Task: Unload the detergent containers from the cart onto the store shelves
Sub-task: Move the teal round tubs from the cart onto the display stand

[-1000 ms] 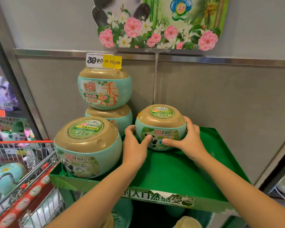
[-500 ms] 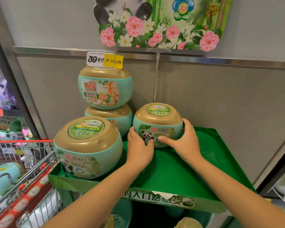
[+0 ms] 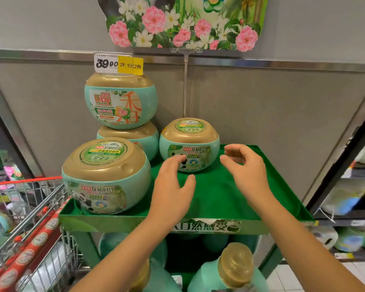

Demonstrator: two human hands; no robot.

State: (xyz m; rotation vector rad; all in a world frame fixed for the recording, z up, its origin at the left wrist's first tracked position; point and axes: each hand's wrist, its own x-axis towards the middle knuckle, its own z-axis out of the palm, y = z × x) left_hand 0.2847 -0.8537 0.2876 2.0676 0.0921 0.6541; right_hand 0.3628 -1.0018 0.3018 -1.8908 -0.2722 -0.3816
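Detergent container [image 3: 189,144] stands upright at the back of the green shelf [image 3: 251,197], placing seemingly done — left hand [image 3: 173,186] and right hand [image 3: 246,168] hover just in front of it, fingers loosely spread, holding nothing — next, likely a reach left to the cart [image 3: 36,207].

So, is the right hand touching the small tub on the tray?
Apart. The head view shows a strip of green tray between the right hand and the small tub.
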